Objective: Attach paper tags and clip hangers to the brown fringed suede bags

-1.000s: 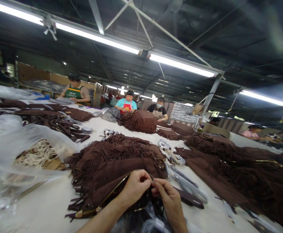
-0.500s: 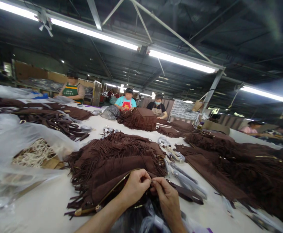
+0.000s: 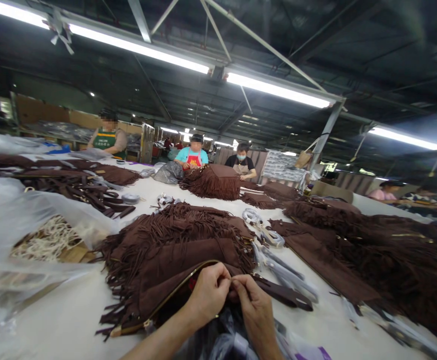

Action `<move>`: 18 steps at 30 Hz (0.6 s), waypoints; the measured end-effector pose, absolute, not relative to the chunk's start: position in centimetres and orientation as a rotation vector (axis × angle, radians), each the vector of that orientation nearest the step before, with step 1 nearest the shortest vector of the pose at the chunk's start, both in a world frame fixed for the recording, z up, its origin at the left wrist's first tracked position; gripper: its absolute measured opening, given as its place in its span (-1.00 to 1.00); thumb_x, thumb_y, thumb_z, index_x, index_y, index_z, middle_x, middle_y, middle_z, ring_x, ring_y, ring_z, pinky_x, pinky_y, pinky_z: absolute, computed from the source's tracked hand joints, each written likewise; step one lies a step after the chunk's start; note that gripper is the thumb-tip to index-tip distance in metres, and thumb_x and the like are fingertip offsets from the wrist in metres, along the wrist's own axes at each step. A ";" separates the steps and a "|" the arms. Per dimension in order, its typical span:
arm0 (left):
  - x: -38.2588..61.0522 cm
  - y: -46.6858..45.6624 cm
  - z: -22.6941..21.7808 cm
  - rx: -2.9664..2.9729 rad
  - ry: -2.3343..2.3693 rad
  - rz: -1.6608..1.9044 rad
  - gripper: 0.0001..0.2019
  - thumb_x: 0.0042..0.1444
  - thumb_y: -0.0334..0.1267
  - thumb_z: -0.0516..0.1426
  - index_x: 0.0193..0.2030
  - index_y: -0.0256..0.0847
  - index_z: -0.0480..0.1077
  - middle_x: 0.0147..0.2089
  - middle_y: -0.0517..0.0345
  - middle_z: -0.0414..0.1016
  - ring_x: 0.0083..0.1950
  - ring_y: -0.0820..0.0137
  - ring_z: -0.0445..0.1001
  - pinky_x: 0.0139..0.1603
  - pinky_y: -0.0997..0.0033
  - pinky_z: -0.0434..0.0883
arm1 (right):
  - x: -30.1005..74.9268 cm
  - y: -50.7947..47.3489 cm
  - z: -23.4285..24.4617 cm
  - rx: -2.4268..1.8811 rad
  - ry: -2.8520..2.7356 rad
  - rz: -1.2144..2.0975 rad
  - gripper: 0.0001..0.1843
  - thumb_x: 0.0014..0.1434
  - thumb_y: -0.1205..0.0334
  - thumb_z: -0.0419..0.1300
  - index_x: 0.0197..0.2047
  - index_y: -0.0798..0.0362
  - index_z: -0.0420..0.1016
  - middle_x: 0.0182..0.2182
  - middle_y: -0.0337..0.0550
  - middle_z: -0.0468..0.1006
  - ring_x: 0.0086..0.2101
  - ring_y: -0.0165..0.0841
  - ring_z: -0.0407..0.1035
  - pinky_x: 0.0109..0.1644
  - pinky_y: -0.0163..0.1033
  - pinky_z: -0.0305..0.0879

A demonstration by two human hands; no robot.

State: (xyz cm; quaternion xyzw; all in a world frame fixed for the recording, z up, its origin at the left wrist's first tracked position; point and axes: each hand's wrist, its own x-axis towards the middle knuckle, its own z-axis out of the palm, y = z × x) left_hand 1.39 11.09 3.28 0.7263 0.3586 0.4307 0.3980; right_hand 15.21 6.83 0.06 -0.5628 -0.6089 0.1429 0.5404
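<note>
Both my hands meet over the near edge of a brown fringed bag (image 3: 169, 270), whose long zipper (image 3: 177, 287) lies open. My left hand (image 3: 209, 292) is closed, thumb and fingertips pinched together above the opening. Against it, my right hand (image 3: 254, 305) pinches too, the fingertips of both nearly touching. Whatever sits between them is too small and covered to make out. Below my hands lies clear plastic wrapping (image 3: 228, 337). A brown strap (image 3: 284, 292) runs out to the right of my right hand.
Plastic-wrapped straps (image 3: 278, 265) lie right of the bag. A plastic bag with white cords (image 3: 48, 237) stands at left. More brown fringed pieces (image 3: 391, 265) are heaped at right, with a fringed stack (image 3: 214, 182) further back. Several co-workers sit or stand beyond the white table (image 3: 68, 320).
The view has shifted slightly. My hands stay pinched together at the bag's edge, with the right fingers a little closer to the left. Something red now shows inside the zipper opening.
</note>
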 end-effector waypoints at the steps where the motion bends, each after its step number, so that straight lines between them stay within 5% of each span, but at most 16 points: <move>1: 1.4 11.1 3.2 1.838 0.909 1.089 -0.88 -0.01 -0.43 0.01 -0.52 -0.23 0.30 -0.52 0.25 0.30 -0.43 0.44 0.25 -0.38 0.48 0.15 | 15.1 6.8 0.0 -1.337 -1.461 0.336 -0.62 0.26 -0.06 0.06 -0.39 0.01 0.50 -0.58 -0.27 0.52 -0.52 -0.34 0.43 -0.40 -0.35 0.30; 10: 1.3 11.3 3.2 1.906 0.895 1.093 -0.87 0.02 -0.43 0.01 -0.49 -0.23 0.33 -0.48 0.22 0.36 -0.40 0.42 0.31 -0.34 0.47 0.19 | 15.5 6.4 1.7 -1.300 -1.563 0.212 -0.61 0.30 0.03 0.02 -0.21 0.05 0.61 -0.48 -0.15 0.63 -0.50 -0.31 0.51 -0.40 -0.33 0.44; 14: 1.0 11.4 3.5 1.937 0.824 1.108 -0.88 0.01 -0.43 0.03 -0.46 -0.24 0.36 -0.45 0.21 0.42 -0.36 0.41 0.36 -0.29 0.47 0.25 | 17.0 2.0 1.8 -1.239 -1.879 -0.045 -0.67 0.29 0.08 0.09 0.05 -0.08 0.53 0.04 -0.05 0.57 -0.03 -0.20 0.49 0.03 -0.19 0.45; 18: 1.2 10.9 4.0 1.991 0.842 1.083 -0.87 0.02 -0.43 0.05 -0.47 -0.25 0.40 -0.45 0.19 0.45 -0.37 0.41 0.38 -0.29 0.48 0.27 | 17.7 -3.0 -1.5 -1.196 -2.253 -0.303 -0.82 0.24 0.13 0.20 -0.09 -0.27 0.56 0.10 -0.20 0.53 0.08 -0.19 0.42 0.12 -0.16 0.40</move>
